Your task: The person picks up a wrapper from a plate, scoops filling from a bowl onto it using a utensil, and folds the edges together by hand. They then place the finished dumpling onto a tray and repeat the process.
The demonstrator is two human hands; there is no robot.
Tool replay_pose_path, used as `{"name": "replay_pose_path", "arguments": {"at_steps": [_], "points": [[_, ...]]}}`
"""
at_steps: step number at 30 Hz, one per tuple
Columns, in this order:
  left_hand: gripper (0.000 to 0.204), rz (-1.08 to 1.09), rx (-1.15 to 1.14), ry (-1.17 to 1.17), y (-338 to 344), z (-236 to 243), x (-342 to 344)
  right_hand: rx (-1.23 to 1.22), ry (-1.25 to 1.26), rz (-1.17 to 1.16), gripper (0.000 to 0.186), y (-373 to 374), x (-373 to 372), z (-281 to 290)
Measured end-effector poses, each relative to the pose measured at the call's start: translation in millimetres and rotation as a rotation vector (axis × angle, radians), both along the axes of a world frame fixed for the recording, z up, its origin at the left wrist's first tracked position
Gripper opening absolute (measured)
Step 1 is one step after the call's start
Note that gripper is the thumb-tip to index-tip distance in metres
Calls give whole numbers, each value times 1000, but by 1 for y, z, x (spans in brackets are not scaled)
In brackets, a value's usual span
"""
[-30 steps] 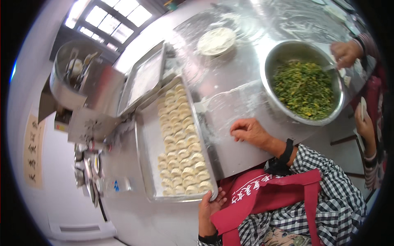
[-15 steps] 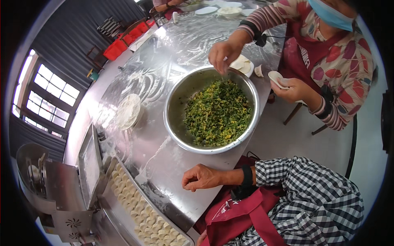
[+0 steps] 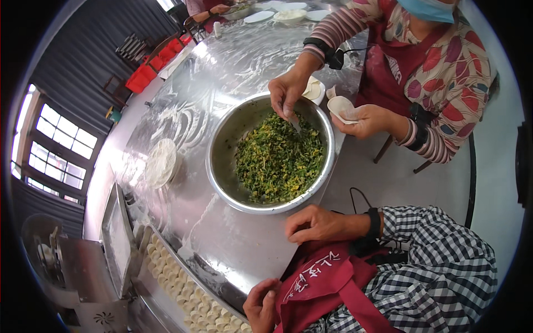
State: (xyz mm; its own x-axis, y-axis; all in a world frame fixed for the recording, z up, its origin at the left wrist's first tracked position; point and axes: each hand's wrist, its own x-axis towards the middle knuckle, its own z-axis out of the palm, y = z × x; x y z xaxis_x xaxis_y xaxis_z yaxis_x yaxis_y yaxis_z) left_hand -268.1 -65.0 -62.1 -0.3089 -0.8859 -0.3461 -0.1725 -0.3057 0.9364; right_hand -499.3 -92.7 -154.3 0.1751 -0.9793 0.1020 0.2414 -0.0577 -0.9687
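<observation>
My right hand [image 3: 313, 224], with a black band at its wrist, hovers by the table's near edge, just below a big steel bowl [image 3: 215, 183]. Its fingers are loosely curled and nothing shows in them. Lower down, my left hand [image 3: 261, 307] is at the edge of my dark red apron [image 3: 311, 283], fingers bent in and nothing visible between them. Chopped green and yellow filling [image 3: 277, 161] heaps in the bowl. Across from me a co-worker's hand [image 3: 288, 93] dips a thin, pale tool into it. The co-worker's other hand [image 3: 371, 121] holds a round dough wrapper [image 3: 342, 109].
At lower left, a metal tray holds rows of shaped dumplings [image 3: 183, 294], beside a steel machine [image 3: 83, 266]. A bowl of white flour [image 3: 162, 162] stands on the flour-dusted steel table [image 3: 191, 194]. More wrappers [image 3: 313, 89] lie behind the big bowl. Plates [image 3: 259, 16] sit farther off.
My right hand has drawn back from over the table toward my apron. My left hand has come more into view. The co-worker's hand has lowered into the filling. The whole view has shifted slightly.
</observation>
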Motion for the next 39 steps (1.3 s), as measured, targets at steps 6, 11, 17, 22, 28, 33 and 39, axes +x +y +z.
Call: {"name": "replay_pose_path", "arguments": {"at_steps": [6,11,17,22,28,33,39], "points": [[27,-131,43,9,-15,-11,-9,126,54,-112,11,17,-27,-8],[24,-59,90,126,-21,-14,-8,229,97,-240,13,21,-62,-20],[22,-9,10,209,-37,-44,-10,261,76,-422,12,33,-99,-39],[19,-36,67,254,-49,-58,-14,264,61,-563,11,28,-102,-38],[16,51,175,277,-64,-82,-9,122,123,-691,11,15,-100,-37],[16,80,224,362,-70,-96,-4,77,91,-644,12,13,-102,-40],[15,114,263,384,-71,-99,-5,22,148,-714,12,7,-119,-37]]}}
